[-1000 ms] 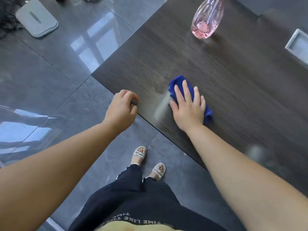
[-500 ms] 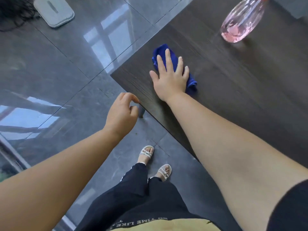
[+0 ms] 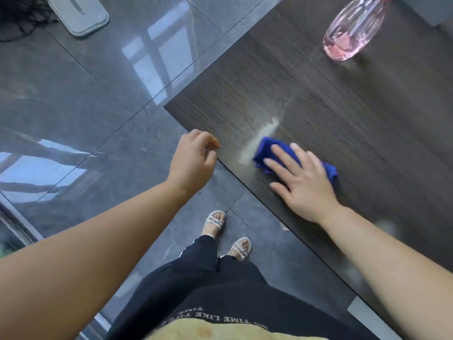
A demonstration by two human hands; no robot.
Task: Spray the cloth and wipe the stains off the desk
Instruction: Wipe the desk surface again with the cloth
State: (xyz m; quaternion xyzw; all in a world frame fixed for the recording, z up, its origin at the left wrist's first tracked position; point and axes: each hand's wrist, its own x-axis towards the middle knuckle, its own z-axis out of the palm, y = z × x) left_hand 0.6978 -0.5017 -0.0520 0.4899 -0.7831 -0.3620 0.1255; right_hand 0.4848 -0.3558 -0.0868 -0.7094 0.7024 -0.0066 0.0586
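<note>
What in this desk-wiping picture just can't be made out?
- Spray bottle: the head view's top edge cuts off its spray head.
- Blue cloth: the right hand covers most of it, hiding its folds.
- Pale smear beside the right forearm: blurred, outline unclear.
- Left hand: whether its curled fingers touch the desk edge cannot be told.
- Grey flat object on the floor: cut by the top edge, unidentifiable.

- Crumpled blue cloth (image 3: 266, 153) on the dark wood-grain desk (image 3: 367, 119), near its front edge
- Pale streaky stain (image 3: 259, 137) touching the cloth
- Clear pink spray bottle (image 3: 350, 30) well apart
</note>
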